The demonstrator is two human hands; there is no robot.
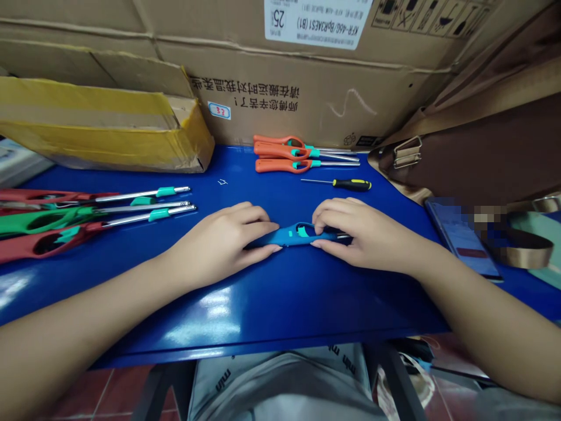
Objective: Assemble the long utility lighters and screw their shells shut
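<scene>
A blue long-nosed gas lighter [284, 236] with a green trigger lies across the middle of the blue table, between my hands. My left hand [232, 237] is closed around its handle end, thumb and fingers on either side. At the trigger guard and the start of the metal tube, my right hand [350, 231] grips with thumb and fingertips; most of the tube is hidden behind that hand. Beyond my right hand lies a screwdriver [353, 185] with a black and yellow handle. Farther back rest several orange lighters [278, 166] with their metal tubes pointing right.
Red lighters [56, 241] and a green lighter [48, 220] lie at the left. Behind them stands an open carton [109, 143] with yellow tape. A large cardboard box [236, 58] walls off the back. On the right are a phone [460, 237] and a brown bag [482, 140].
</scene>
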